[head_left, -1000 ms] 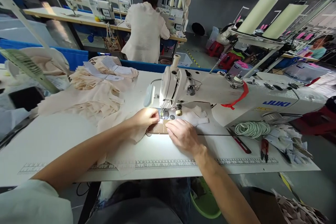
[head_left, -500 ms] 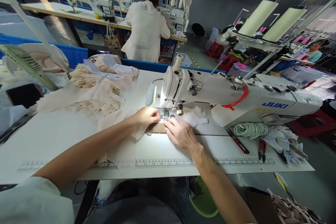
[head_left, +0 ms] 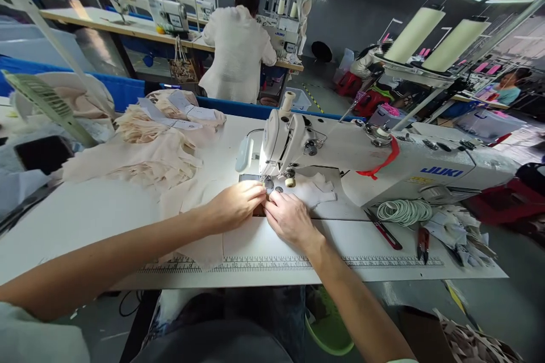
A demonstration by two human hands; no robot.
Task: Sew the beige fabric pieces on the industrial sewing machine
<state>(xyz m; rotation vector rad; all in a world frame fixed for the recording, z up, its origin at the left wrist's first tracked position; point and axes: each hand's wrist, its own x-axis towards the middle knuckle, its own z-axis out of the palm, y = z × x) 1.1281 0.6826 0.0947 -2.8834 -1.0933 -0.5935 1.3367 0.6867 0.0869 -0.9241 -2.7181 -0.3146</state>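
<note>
Close in front of the needle of a white sewing machine (head_left: 283,139), my left hand (head_left: 239,204) is closed, its fingertips pinched on the edge of a cream fabric piece (head_left: 204,249) that spreads under my wrist. My right hand (head_left: 293,218) lies just to the right, fingers curled and pressed together, almost touching the left fingertips. What it grips is hidden beneath the fingers. A small strip of brown surface (head_left: 258,211) shows between the hands. Behind my right hand, a pale cloth piece (head_left: 317,188) lies on the machine bed.
Stacked cream fabric pieces (head_left: 170,116) lie left of the machine. At right are a coil of pale green cord (head_left: 404,211), red-handled snips (head_left: 423,244), a dark red tool (head_left: 387,232) and cloth scraps (head_left: 460,232). A ruler strip (head_left: 272,264) runs along the front. A person (head_left: 238,51) sits ahead.
My left hand has moved slightly right and nearer me, up against the right fingertips, covering most of the brown surface. My right hand has stayed almost in place.
</note>
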